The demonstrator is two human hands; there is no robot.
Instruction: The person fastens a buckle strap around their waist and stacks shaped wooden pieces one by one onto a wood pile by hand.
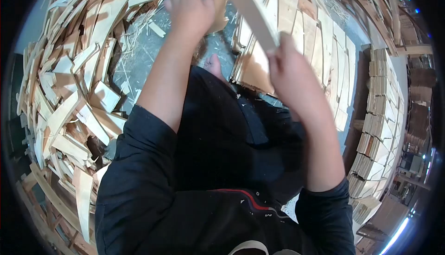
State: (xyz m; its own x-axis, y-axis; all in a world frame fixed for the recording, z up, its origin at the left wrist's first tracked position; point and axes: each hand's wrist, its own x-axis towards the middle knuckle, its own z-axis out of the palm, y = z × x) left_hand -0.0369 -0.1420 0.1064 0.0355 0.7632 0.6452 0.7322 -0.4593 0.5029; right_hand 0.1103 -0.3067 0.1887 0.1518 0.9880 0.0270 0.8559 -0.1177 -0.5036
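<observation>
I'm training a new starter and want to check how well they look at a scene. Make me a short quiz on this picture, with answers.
1. Multiple choice: which hand grips the long flat strip?
a) left
b) right
c) neither

2. True or false: the jumbled wood pieces lie on the person's left side.

3. Fill in the blank: just left of the near stacked wood, a bare ____ is visible.

Key:
1. b, the right hand.
2. True.
3. Foot.
</observation>
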